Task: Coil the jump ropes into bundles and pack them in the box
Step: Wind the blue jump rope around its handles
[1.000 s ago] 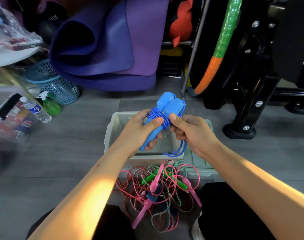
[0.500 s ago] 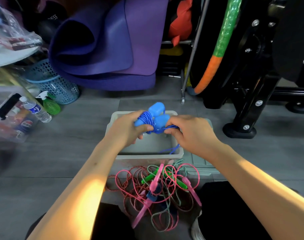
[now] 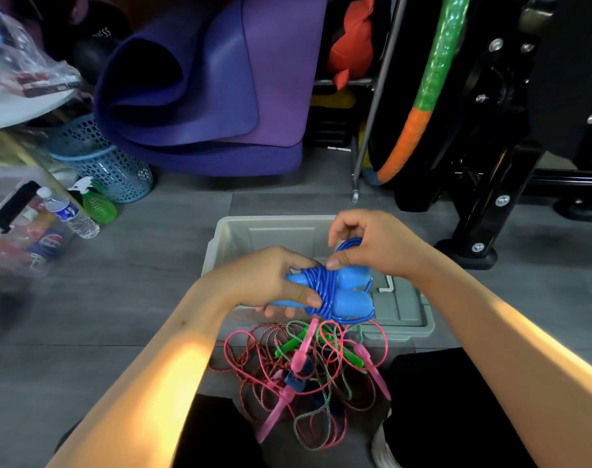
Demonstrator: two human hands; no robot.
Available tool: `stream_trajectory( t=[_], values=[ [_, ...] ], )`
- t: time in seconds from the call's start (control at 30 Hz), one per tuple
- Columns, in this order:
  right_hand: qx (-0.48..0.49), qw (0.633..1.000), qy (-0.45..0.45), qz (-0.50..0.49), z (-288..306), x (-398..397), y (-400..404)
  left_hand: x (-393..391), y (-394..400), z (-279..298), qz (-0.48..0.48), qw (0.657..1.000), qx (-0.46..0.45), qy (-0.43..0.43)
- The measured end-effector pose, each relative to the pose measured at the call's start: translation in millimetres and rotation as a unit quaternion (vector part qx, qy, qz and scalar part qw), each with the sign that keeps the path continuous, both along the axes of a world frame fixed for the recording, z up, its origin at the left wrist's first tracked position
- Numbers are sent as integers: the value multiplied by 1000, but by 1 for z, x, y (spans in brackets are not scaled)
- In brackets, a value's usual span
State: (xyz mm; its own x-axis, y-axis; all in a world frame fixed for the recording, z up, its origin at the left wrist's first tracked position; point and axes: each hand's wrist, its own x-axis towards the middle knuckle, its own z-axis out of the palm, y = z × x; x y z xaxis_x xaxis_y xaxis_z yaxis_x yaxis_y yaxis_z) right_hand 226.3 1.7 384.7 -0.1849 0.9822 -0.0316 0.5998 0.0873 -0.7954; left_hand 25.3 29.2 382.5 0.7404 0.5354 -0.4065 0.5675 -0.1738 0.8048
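I hold a blue jump rope (image 3: 338, 292) over the near edge of a pale plastic box (image 3: 254, 231). Its cord is wound tightly around the two blue handles, which lie roughly level. My left hand (image 3: 271, 282) grips the narrow handle ends on the left. My right hand (image 3: 372, 248) pinches a loop of the blue cord above the thick ends, thumb pressed on the bundle. A short blue loop hangs below. On the floor between my knees lies a tangled pile of ropes (image 3: 308, 373) with pink, green and dark blue handles.
The box's grey lid (image 3: 406, 312) lies to its right. Purple rolled mats (image 3: 203, 96) and a blue mesh basket (image 3: 112, 170) stand behind. A water bottle (image 3: 68, 211) and green spray bottle (image 3: 97, 201) lie left. A black machine base (image 3: 473, 231) and a hoop (image 3: 423, 96) stand on the right.
The blue bundle has come down from upright to lying level, nearer me over the box's front edge. My right hand moved up above it, pulling a cord loop.
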Motion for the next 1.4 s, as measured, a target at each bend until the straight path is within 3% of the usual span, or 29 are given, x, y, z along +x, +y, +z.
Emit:
stream_trajectory(
  t=[0.13, 0.27, 0.4, 0.7, 1.1, 1.27, 1.4],
  values=[
    [-111, 986, 123, 16, -1, 3, 1, -1, 0, 2, -6, 1000, -12, -7],
    [-147, 979, 141, -16, -5, 5, 1, -4, 1, 4, 20, 999, -24, -36],
    [-209, 933, 293, -7, -2, 6, -3, -8, 4, 8, 111, 989, -25, -95],
    [-167, 895, 410, 48, -12, -10, -5, -1, 3, 5, 242, 950, -26, -195],
    [-152, 917, 364, -56, -19, -24, -12, 8, 0, -1, 281, 941, 8, -186],
    [-137, 969, 190, -78, -11, -33, -17, 12, 0, -2, 339, 922, 22, -188],
    [-144, 979, 114, -88, -15, -37, -18, 13, 3, -5, 397, 894, 43, -200]
  ],
)
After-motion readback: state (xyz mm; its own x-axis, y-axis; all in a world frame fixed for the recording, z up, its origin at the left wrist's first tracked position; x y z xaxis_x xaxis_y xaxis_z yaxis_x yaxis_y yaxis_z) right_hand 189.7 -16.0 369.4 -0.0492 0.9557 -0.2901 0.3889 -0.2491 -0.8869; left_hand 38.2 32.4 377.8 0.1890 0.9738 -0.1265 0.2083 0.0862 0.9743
